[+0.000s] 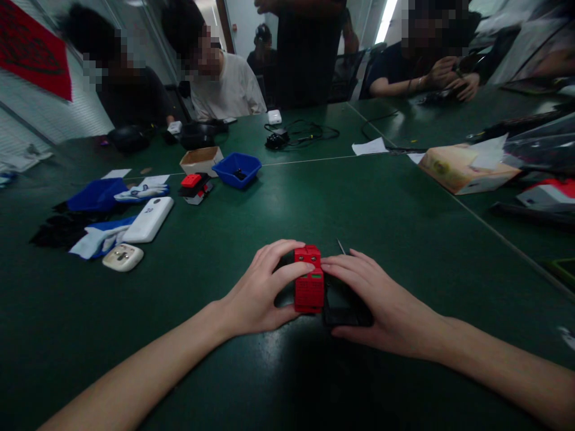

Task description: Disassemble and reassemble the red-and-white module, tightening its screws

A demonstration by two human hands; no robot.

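In the middle of the head view a red surge protector (309, 293) stands on the green table, with screws near its top and small green windows. My left hand (265, 287) is closed around it from the left, thumb at its lower edge and fingers over its top and front. My right hand (377, 293) grips a black housing part (348, 311) right beside the red block, and its index fingertip reaches the block's right side. Much of the black part is hidden by the hand. A thin metal shaft (341, 246) sticks out beyond the right fingers; its other end is hidden.
At left lie gloves (141, 191), a white power bank (150, 220) and a blue tray (96, 194). Farther back are a blue bin (238, 169), a cardboard box (200, 160) and a red-black device (196, 187). A tissue box (467, 170) stands right. Other people sit across the table.
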